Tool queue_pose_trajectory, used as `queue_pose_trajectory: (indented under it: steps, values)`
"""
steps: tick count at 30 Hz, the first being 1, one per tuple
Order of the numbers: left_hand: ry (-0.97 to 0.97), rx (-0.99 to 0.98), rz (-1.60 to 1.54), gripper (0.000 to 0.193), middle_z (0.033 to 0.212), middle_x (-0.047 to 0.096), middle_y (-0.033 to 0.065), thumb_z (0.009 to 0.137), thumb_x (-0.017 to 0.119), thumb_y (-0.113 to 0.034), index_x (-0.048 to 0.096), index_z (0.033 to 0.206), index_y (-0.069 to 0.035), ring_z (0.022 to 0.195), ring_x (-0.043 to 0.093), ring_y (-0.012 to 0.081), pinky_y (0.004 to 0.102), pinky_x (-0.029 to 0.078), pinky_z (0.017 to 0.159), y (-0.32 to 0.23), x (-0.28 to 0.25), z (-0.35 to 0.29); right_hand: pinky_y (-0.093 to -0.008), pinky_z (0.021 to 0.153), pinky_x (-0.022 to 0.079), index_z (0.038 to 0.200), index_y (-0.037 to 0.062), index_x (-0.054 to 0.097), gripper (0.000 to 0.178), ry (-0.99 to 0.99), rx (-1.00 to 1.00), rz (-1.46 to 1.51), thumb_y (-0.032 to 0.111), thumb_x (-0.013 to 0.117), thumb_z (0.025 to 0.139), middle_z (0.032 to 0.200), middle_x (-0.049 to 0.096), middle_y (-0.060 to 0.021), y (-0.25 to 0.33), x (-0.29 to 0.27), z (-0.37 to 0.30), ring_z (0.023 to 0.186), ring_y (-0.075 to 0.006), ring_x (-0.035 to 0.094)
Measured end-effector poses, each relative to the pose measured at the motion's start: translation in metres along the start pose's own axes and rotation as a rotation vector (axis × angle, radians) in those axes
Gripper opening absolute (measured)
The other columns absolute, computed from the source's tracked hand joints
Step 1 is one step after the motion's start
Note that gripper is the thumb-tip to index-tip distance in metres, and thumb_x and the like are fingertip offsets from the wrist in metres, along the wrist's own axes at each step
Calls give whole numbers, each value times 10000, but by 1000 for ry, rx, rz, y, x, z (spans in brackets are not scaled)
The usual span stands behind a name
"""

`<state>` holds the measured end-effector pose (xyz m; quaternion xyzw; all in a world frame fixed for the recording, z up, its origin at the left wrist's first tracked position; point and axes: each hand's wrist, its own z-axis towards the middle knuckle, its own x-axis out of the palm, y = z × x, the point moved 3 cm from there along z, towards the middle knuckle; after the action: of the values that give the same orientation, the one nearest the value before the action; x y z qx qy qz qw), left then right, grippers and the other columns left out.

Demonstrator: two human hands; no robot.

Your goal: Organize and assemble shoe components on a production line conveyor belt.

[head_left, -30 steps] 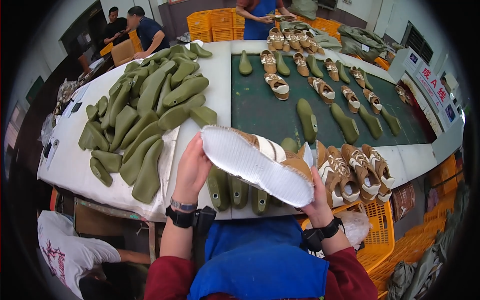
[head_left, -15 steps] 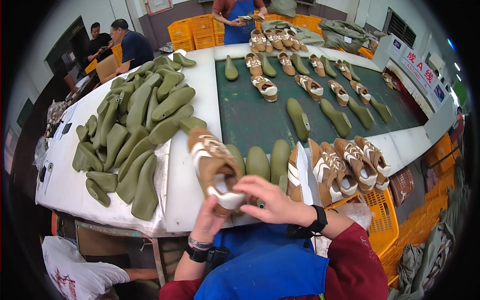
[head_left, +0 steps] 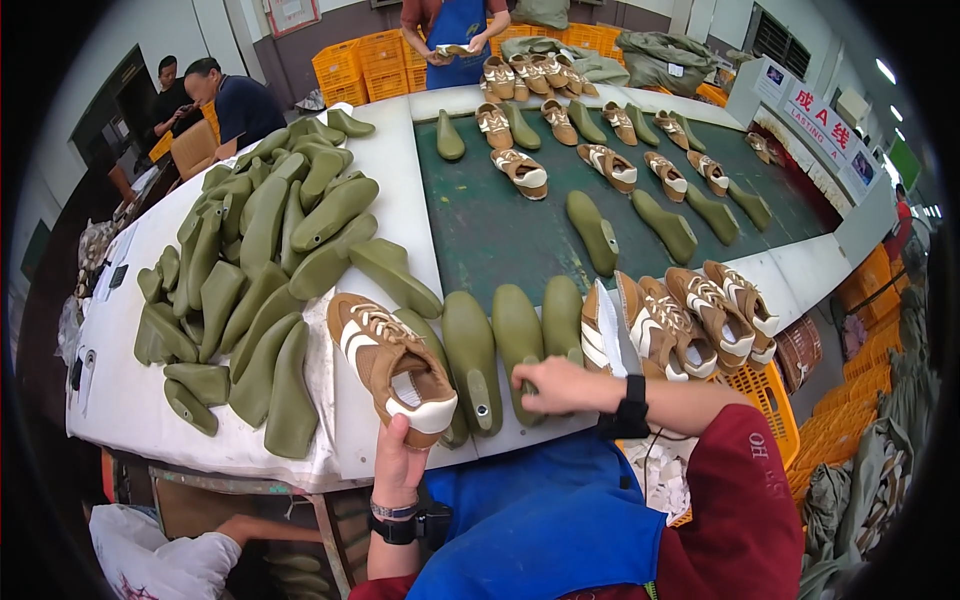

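Observation:
A brown and white sneaker (head_left: 375, 345) rests tilted in my left hand (head_left: 400, 462), which grips it from beneath the heel; its laces and pale insole show. My right hand (head_left: 558, 386) is closed on the near end of a green shoe last (head_left: 515, 325) at the table's front edge. Other green lasts stand in the same row: one left of it (head_left: 468, 345), one partly behind the sneaker, and one to the right (head_left: 563, 315). Further right, several brown sneakers (head_left: 690, 320) lean together beside a white insert sheet (head_left: 608, 325).
A large heap of green lasts (head_left: 265, 215) covers the white table (head_left: 110, 375) at left. Sneakers and lasts sit in rows on the green conveyor belt (head_left: 480, 235). A co-worker in a blue apron (head_left: 465, 55) handles a shoe across from me. An orange crate (head_left: 765, 395) stands at right.
My right hand has left the sneaker's heel and moved right onto a last. My left hand has lowered the sneaker slightly to the left. The view has shifted a little.

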<state>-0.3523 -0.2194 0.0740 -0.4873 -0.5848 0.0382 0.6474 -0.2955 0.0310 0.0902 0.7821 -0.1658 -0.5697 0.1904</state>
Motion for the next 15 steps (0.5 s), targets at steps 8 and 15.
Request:
queue_pose_trajectory:
  steps: [8,15]
  values:
    - [-25,70,84,778,1278,477,85,805,714,-336,296,1386,-30,1159,504,212,357,426,972,-8,2,-20,-440,864,476,1177,102,535,377,-14,180,-149,180,535,808,1104,627,-187,-82,-64,152,1034,-366,594]
    - [-75,72,138,792,1284,473,99,790,728,-306,293,1384,-15,1144,513,215,353,432,966,-8,2,-28,-437,849,497,1197,79,535,389,-153,302,-220,22,496,814,1093,624,-211,-102,-59,206,1029,-348,606]
